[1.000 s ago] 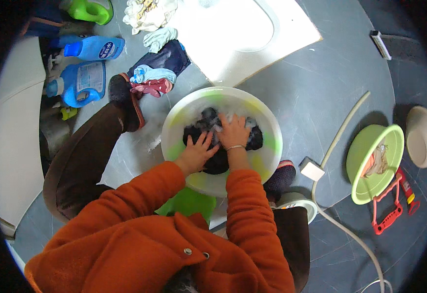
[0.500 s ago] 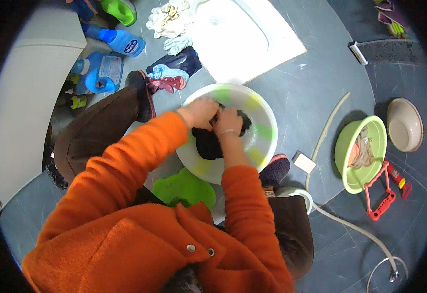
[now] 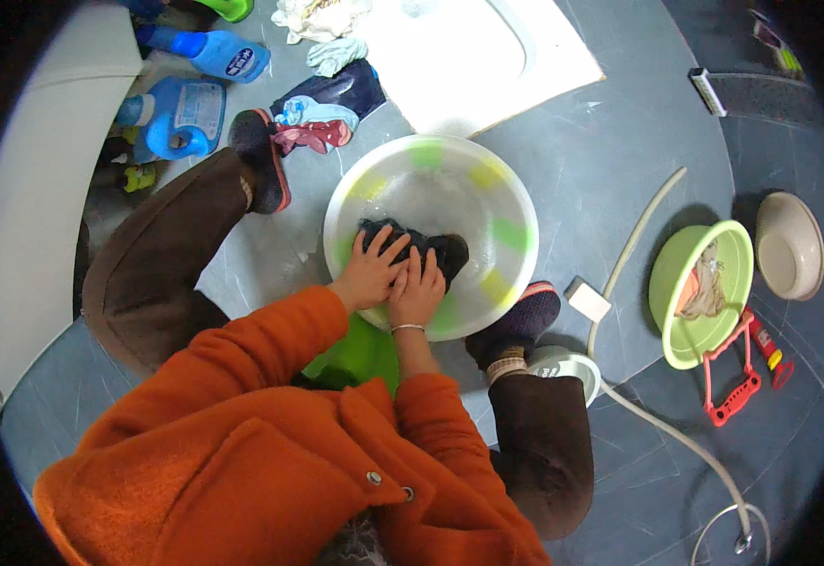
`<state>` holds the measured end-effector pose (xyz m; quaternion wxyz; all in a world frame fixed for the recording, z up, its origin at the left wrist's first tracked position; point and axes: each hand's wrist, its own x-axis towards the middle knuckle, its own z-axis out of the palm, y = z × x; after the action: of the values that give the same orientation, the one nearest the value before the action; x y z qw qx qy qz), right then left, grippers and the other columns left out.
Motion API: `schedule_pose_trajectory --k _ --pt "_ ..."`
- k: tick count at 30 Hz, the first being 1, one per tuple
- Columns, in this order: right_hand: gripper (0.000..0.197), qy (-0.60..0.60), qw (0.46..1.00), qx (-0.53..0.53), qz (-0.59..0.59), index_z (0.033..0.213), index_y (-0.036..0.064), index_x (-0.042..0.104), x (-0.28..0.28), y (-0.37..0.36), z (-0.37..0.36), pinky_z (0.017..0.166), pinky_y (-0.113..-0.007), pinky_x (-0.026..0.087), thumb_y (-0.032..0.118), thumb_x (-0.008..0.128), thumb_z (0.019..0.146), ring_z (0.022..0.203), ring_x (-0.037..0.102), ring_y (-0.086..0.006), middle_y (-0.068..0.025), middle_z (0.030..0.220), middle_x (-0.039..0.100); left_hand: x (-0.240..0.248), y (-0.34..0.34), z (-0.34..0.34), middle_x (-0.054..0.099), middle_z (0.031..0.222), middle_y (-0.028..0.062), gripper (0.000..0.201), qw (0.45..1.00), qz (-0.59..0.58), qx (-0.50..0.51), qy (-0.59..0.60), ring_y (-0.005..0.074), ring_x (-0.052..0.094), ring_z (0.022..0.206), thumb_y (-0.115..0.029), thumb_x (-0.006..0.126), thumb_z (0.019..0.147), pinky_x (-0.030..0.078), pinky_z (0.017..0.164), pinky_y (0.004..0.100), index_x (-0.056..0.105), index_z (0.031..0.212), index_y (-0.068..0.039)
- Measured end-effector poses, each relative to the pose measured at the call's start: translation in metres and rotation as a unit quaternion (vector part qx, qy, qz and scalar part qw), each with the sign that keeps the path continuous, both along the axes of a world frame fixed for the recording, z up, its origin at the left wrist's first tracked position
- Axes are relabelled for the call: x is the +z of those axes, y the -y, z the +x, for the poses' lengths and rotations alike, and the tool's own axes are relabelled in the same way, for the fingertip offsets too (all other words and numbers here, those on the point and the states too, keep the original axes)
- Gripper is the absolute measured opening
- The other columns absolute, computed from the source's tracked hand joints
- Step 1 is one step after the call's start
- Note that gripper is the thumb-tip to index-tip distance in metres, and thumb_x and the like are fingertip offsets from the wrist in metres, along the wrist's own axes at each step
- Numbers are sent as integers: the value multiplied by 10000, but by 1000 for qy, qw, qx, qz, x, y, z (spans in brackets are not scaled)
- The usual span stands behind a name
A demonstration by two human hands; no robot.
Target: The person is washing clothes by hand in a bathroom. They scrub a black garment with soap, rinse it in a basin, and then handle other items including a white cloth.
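Observation:
A wet black cloth (image 3: 454,253) lies bunched in a white basin (image 3: 508,232) with green and yellow patches. My left hand (image 3: 370,274) rests on the cloth's left part, its fingers spread. Beside it, my right hand (image 3: 416,290) presses on the middle of the cloth with fingers stretched out. The two hands touch near the thumbs, at the basin's near side. Part of the cloth is hidden beneath them. What kind of garment it is, I cannot make out.
Small clothes (image 3: 316,127) lie beyond my left shoe (image 3: 261,160). Blue bottles (image 3: 185,113) stand at the left. A white squat toilet (image 3: 468,57) is ahead. To the right are a hose (image 3: 615,269), a green basin (image 3: 671,349) with cloth inside, and a beige basin (image 3: 791,250).
Both hands have drawn nearer to my body. Earlier their fingers were curled around the cloth; now they lie spread on it. The cloth has spread sideways and sits lower against my hands.

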<state>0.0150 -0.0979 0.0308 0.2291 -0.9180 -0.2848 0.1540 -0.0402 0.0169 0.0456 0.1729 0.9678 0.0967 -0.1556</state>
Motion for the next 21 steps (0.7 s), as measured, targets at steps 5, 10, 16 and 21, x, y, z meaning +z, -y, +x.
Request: schedule_pose_trajectory --k 5,10,16,21 --pt "390 -11 997 13 -69 1224 193 534 -41 -9 31 904 -451 356 297 461 855 1030 475 -332 -84 1270 478 -26 -10 34 428 1314 115 345 999 -13 37 -24 340 370 1211 -284 528 812 320 897 562 603 1120 -146" --pt "316 -60 995 34 -69 1087 171 597 -72 -26 90 734 -487 433 316 462 841 910 530 -348 -86 1104 561 -56 -35 88 556 1128 126 293 993 -90 20 -80 290 533 1025 -283 559 767 429 771 489 624 1031 -174" --pt "267 -121 962 60 -236 854 91 666 -59 -75 144 678 -441 482 285 486 821 753 601 -350 -145 796 638 -74 -69 124 637 910 171 297 962 -130 -40 -236 304 623 837 -323 515 800 473 701 488 614 1030 -162" --pt "367 -193 975 -48 -97 890 20 661 -61 -78 172 723 -458 489 333 491 801 782 606 -410 -210 848 647 -42 -79 142 630 954 154 479 967 -148 53 -202 341 607 876 -521 460 856 469 751 479 559 1073 -106"
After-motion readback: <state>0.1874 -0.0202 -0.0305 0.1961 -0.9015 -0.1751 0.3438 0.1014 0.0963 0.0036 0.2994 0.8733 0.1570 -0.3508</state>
